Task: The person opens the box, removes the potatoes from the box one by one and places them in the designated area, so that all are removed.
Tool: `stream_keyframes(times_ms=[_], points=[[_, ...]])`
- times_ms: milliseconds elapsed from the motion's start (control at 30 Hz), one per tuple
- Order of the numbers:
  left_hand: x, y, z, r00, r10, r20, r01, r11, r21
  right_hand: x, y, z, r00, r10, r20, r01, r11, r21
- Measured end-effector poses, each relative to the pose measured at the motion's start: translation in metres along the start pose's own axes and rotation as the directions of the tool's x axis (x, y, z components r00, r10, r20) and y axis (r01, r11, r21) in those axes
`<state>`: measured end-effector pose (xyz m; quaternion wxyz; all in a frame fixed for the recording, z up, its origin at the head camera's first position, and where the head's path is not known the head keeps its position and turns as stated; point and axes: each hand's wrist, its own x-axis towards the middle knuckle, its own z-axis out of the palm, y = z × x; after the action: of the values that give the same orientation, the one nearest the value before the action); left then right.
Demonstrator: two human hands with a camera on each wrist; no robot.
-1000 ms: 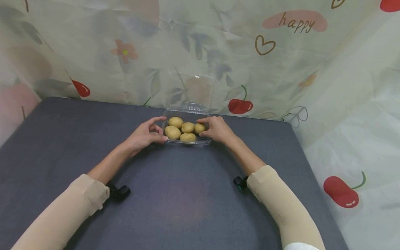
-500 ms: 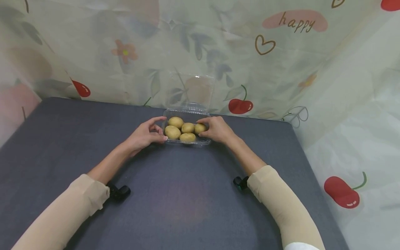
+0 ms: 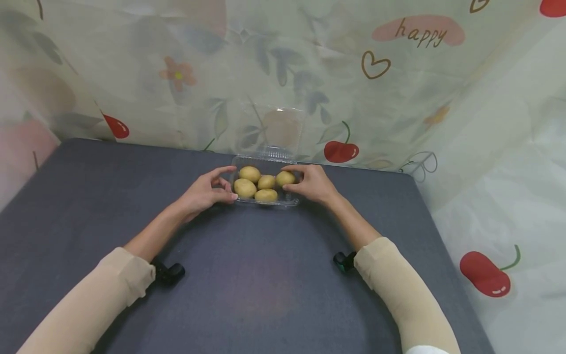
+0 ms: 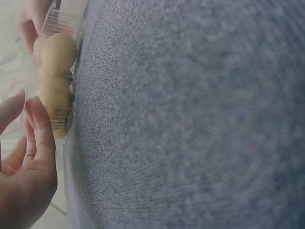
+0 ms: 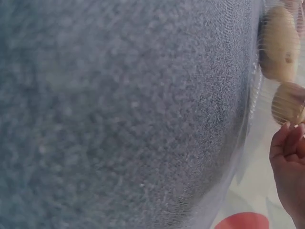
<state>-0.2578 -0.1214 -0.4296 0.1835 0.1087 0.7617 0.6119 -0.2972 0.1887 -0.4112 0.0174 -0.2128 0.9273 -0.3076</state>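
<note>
A clear plastic clamshell container (image 3: 289, 202) stands near the table's far edge with its lid (image 3: 283, 128) raised behind it. Several yellow potatoes (image 3: 245, 189) lie inside. My left hand (image 3: 205, 192) holds the container's left end, thumb at the front corner and index finger toward the back. In the left wrist view its fingertips (image 4: 38, 107) meet the ribbed wall. With thumb and index finger, my right hand (image 3: 315, 184) pinches the rightmost potato (image 3: 285, 179), at the container's right end. The right wrist view has this potato (image 5: 286, 106) just above the fingertips.
A dark grey tabletop (image 3: 261, 275) spreads out in front of the container. Behind the table and at its right hangs a pale printed curtain (image 3: 199, 108). Black wrist cameras (image 3: 170, 273) sit by both sleeves.
My right hand has shifted slightly right with the pinched potato, widening the gap to its neighbour. My left hand keeps its place at the container.
</note>
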Motion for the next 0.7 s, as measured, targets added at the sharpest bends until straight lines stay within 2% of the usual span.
stream_keyframes(times_ms=[233, 700], points=[[-0.002, 0.001, 0.0, 1.0, 0.004, -0.004, -0.004, 1.0, 0.011, -0.005, 0.004, -0.003, 0.998, 0.006, -0.068, 0.006, 0.986, 0.164], [-0.001, 0.0, 0.0, 1.0, 0.002, -0.005, -0.002, 1.0, 0.008, -0.013, 0.009, -0.008, 0.99, 0.021, -0.138, 0.024, 0.95, 0.311]])
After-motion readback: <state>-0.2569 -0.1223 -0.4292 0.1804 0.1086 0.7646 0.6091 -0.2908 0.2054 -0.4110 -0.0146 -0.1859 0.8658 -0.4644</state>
